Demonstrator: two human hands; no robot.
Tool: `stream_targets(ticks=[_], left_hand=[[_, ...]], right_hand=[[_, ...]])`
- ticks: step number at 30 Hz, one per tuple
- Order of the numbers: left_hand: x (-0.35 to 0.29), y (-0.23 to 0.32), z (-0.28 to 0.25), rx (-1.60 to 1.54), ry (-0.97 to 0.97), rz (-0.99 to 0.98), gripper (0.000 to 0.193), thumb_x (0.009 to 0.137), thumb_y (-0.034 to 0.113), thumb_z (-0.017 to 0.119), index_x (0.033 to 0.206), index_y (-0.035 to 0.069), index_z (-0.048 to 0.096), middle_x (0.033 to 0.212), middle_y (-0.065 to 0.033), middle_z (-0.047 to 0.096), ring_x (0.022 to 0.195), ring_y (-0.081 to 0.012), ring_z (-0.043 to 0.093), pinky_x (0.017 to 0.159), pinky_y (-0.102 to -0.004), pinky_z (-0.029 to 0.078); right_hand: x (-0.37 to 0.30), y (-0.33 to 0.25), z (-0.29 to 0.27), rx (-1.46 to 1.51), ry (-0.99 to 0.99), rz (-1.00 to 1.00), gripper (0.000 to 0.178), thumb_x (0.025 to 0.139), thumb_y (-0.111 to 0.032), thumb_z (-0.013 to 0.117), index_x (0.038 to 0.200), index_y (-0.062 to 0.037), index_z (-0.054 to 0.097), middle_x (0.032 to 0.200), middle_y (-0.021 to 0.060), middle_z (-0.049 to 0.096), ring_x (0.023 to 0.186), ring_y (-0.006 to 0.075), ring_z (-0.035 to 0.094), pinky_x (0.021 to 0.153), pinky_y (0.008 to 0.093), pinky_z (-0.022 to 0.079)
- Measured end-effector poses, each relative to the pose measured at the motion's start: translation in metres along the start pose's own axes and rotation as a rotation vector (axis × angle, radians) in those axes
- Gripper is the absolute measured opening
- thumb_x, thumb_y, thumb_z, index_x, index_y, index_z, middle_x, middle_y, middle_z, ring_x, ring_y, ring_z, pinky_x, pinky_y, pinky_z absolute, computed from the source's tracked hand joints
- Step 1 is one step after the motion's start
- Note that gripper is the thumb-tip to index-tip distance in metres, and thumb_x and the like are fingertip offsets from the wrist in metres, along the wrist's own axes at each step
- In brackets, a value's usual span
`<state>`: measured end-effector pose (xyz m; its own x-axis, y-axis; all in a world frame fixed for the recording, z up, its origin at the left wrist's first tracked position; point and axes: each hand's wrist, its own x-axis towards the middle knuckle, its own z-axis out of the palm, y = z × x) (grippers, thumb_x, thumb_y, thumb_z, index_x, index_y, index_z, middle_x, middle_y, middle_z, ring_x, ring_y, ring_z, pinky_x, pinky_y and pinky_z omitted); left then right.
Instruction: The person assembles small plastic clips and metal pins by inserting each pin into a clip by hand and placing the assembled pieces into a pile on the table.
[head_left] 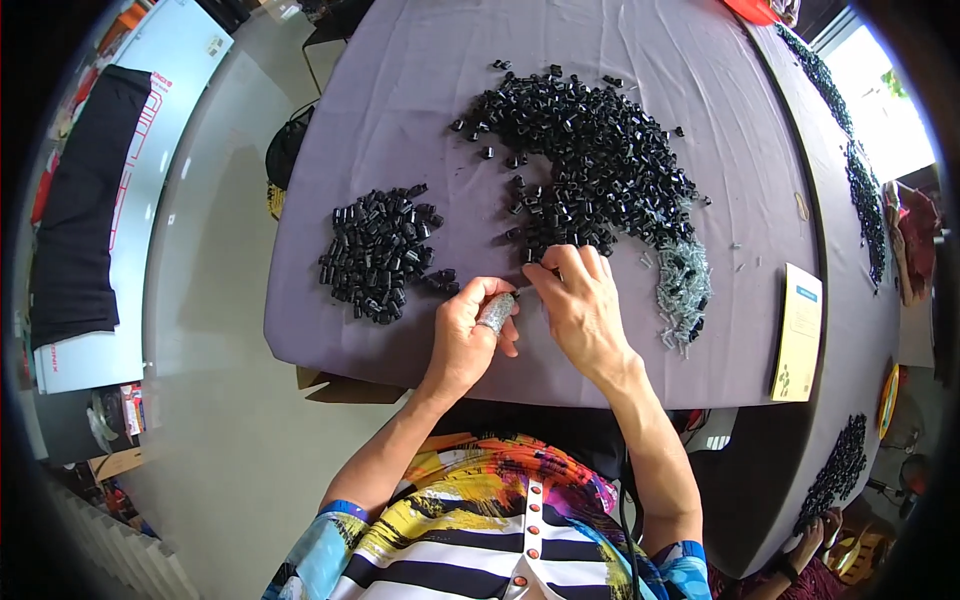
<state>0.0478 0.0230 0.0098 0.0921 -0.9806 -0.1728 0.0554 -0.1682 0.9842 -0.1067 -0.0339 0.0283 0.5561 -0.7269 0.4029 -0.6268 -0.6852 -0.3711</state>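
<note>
My left hand (468, 335) is over the near part of the cloth-covered table (470, 240). A silvery-grey wrap (496, 312) covers one of its fingers, and a small black plastic piece (515, 294) shows at the fingertips. My right hand (583, 310) is just to the right, its fingers bent and pinched together at the near edge of a large pile of black plastic pieces (610, 150). What those fingertips hold, if anything, is hidden. Left of my left hand lies a smaller heap of black pieces (375, 255). Small clear tubes (682, 295) are heaped right of my right hand.
A yellow booklet (797, 335) lies near the table's right edge. On the adjoining table, more black pieces (838, 470) lie near another person's hand (808, 540). A white box (150, 190) with dark cloth (90, 210) on it stands at the left.
</note>
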Motion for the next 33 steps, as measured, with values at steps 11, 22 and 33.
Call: stream_targets(ticks=[11, 22, 33], left_hand=[[0.000, 0.005, 0.001, -0.015, -0.010, -0.023, 0.018, 0.089, -0.008, 0.046, 0.101, -0.003, 0.058, 0.082, -0.0067, 0.061, 0.060, -0.0084, 0.058, 0.048, -0.0240, 0.053], [0.002, 0.019, 0.007, 0.088, -0.055, -0.102, 0.021, 0.089, -0.006, 0.044, 0.103, -0.002, 0.059, 0.082, -0.0049, 0.063, 0.061, -0.0073, 0.058, 0.049, -0.0229, 0.050], [0.001, 0.012, 0.006, 0.097, -0.079, -0.082, 0.022, 0.089, -0.007, 0.045, 0.104, -0.002, 0.060, 0.082, -0.0042, 0.063, 0.060, -0.0066, 0.056, 0.049, -0.0222, 0.050]], right_hand=[[0.011, 0.008, 0.007, -0.174, -0.177, -0.157, 0.020, 0.071, -0.006, 0.061, 0.091, -0.0033, 0.057, 0.088, 0.0082, 0.051, 0.079, 0.0242, 0.051, 0.070, 0.0338, 0.043], [-0.022, -0.018, 0.016, 1.046, 0.218, 0.666, 0.016, 0.093, -0.001, 0.057, 0.106, 0.0029, 0.063, 0.077, -0.0020, 0.057, 0.068, 0.0041, 0.052, 0.062, 0.0183, 0.044], [-0.023, -0.021, 0.018, 0.778, 0.209, 0.479, 0.016, 0.086, 0.006, 0.061, 0.101, 0.0016, 0.065, 0.083, 0.0012, 0.059, 0.069, 0.0056, 0.053, 0.062, 0.0197, 0.045]])
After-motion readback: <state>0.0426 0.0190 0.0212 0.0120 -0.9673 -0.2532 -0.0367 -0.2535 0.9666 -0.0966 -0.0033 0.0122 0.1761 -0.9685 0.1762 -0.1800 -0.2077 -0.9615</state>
